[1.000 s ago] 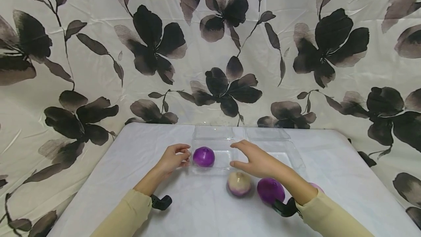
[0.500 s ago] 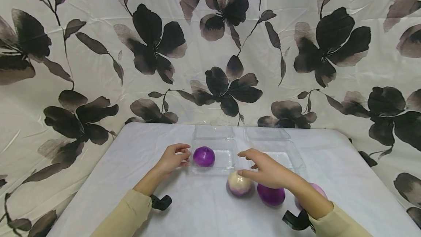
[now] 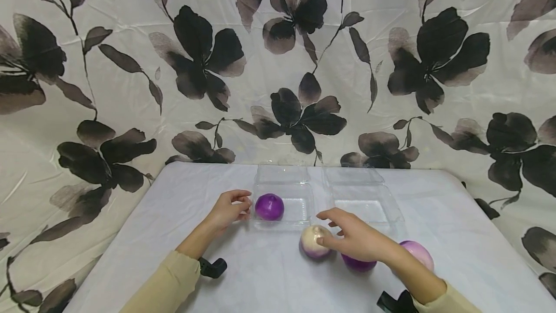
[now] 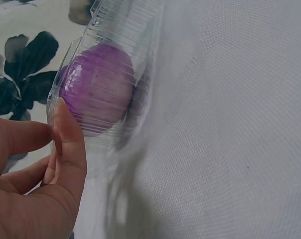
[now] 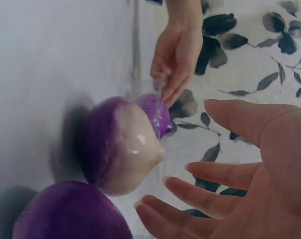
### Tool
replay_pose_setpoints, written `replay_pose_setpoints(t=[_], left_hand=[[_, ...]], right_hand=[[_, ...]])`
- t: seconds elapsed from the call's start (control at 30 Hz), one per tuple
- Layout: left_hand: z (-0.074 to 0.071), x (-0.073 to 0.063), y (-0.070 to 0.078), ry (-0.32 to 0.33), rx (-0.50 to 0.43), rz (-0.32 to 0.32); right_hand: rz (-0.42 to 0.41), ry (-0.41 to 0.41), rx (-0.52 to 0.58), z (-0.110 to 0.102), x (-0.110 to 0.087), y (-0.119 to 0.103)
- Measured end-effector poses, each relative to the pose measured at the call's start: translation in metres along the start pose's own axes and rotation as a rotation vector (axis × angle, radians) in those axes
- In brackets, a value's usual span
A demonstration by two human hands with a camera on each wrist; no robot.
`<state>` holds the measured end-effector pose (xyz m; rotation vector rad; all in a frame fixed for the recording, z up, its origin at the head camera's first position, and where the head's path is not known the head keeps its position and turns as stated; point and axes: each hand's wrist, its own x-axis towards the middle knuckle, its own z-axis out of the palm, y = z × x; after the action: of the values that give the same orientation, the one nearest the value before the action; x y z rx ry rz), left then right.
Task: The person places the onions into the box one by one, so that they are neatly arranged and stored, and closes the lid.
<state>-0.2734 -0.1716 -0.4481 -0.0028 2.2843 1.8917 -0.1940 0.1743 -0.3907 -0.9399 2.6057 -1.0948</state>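
Note:
My left hand pinches the left rim of a clear plastic clamshell container between thumb and fingers. Inside, at its left end, sits a glossy purple turnip, seen through the ribbed wall in the left wrist view. My right hand hovers with fingers spread and nothing held, its thumb overlapping a cream-topped turnip in the head view. That turnip shows a purple base and pointed tip in the right wrist view. Below the right hand lies another purple turnip, partly hidden by it.
A second clear clamshell container lies with its lid back, right of the first. A pale pink-purple turnip rests beyond my right forearm. White cloth covers the table; a floral curtain hangs behind its far edge.
My right hand has drawn back from the right side of the left container, toward me and slightly right, to above the cream-topped turnip. My left hand stays at the container's rim.

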Motion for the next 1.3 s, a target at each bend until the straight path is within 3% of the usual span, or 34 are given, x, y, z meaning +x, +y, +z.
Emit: replay_pose_setpoints(t=[0.83, 1.1, 1.3], left_hand=[[0.001, 0.002, -0.002, 0.013, -0.006, -0.029], [0.0, 0.004, -0.002, 0.022, -0.005, -0.033], [0.0, 0.004, -0.003, 0.016, 0.0, -0.029]], right_hand=[[0.036, -0.017, -0.192, 0.017, 0.005, 0.008], [0.034, 0.013, -0.232, 0.024, 0.009, 0.011], [0.078, 0.045, -0.246, 0.03, 0.011, 0.012]])
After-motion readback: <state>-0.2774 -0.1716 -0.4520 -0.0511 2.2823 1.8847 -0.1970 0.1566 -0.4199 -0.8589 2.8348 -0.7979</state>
